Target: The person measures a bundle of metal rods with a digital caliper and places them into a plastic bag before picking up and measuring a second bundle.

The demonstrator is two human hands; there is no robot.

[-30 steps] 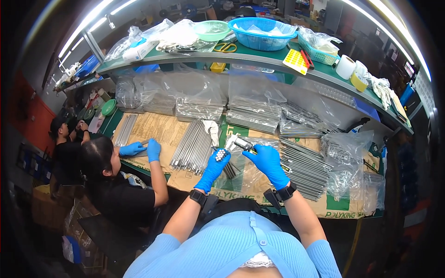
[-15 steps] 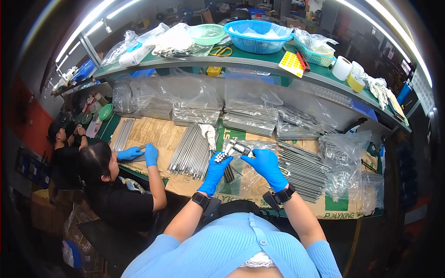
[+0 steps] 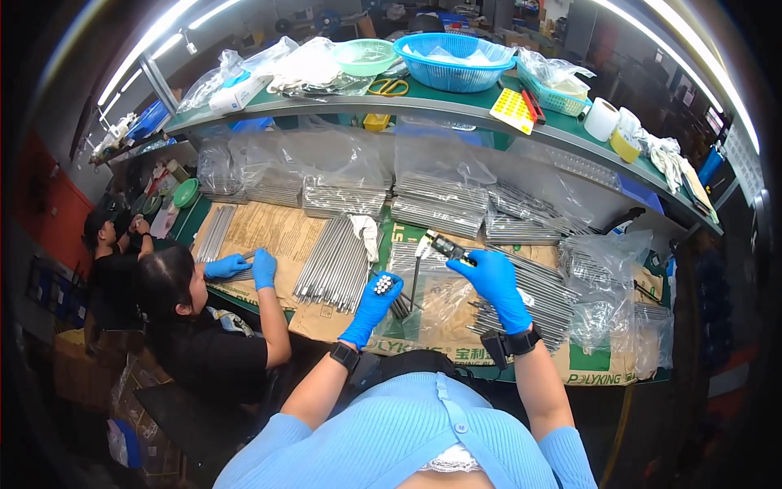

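Note:
My left hand (image 3: 371, 311), in a blue glove, is closed round a bundle of metal rods (image 3: 384, 284); their bright round ends point up out of the fist. A caliper (image 3: 446, 246) with a dark body is gripped in my gloved right hand (image 3: 495, 281). It stands apart from the bundle, above and to the right of it. Just left of my left hand, a row of loose metal rods (image 3: 330, 267) lies on brown paper, with a white glove (image 3: 366, 236) on its far end. More rods (image 3: 533, 297) lie under and beyond my right hand.
Plastic-wrapped rod stacks (image 3: 440, 208) line the back of the bench. Above them, a shelf (image 3: 326, 107) carries a blue basket (image 3: 452, 77), scissors (image 3: 389, 87) and tape rolls (image 3: 601, 120). At my left, a co-worker in blue gloves (image 3: 263, 269) handles rods.
My right hand has moved right, carrying the caliper away from the rod ends, where it was before. My left hand, with the bundle, has shifted slightly left and down.

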